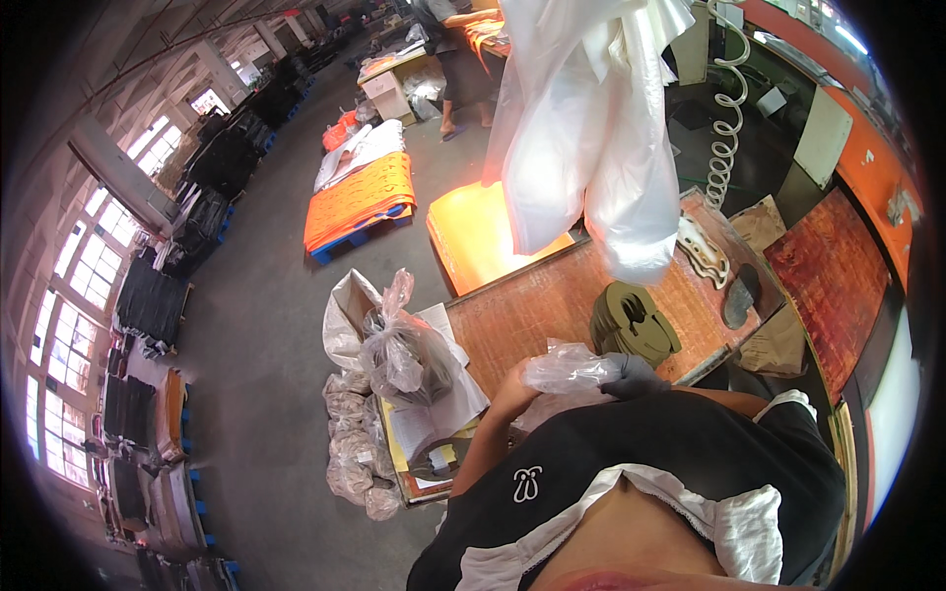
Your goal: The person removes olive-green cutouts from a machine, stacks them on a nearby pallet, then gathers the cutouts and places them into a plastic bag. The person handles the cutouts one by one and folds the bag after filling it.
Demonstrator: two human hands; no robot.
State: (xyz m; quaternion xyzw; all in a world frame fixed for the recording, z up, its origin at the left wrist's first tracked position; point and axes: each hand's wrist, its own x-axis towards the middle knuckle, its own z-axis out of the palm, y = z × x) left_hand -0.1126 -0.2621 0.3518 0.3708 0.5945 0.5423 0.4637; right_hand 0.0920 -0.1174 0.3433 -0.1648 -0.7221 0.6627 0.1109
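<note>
A clear plastic bag (570,368) is bunched up close to my chest, gripped between both hands. My bare left hand (516,390) closes on its left side. On its right side is my right hand (631,376) in a dark grey glove, its fingers closed on the plastic; the lower part of the bag is hidden by my body. Just beyond the right hand, a stack of olive-green cut pieces (641,340) with cut-out openings lies on the reddish-brown wooden table (532,310).
Large clear plastic sheets (611,138) hang over the table's far side. A metal cutting die (702,252) and a dark grey piece (737,297) lie at right, near a coiled white hose (722,148). Tied clear bags (396,340) stand at left. Orange sheets (360,202) and a person (463,59) are farther off.
</note>
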